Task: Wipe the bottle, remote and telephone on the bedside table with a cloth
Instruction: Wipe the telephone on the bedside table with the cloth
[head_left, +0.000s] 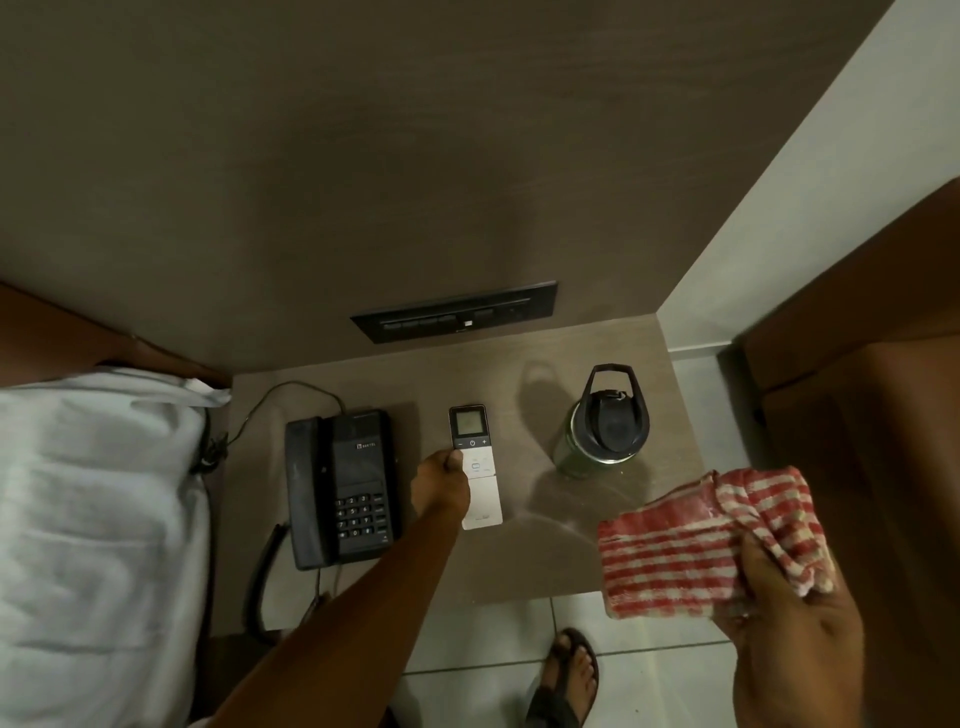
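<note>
Nearest, the right hand (795, 639) holds a folded red-and-white striped cloth (691, 551), fingers curled round its near end, above the front right corner of the brown wood-grain counter (571, 561). Further in, the left hand (440, 488) has its fingers closed on the left edge of the slim white remote with a dark screen (480, 467). The remote is near the counter's middle, between the black corded telephone (343, 483) to the left and the dark green bottle with a black loop-handled lid (602, 421) to the right, touching neither. Whether it is lifted cannot be told.

Assessment: the remote is the item in hand. It is best raised clear, held by its edges, wiped lengthwise with light pressure over screen and buttons, then turned over.
</note>
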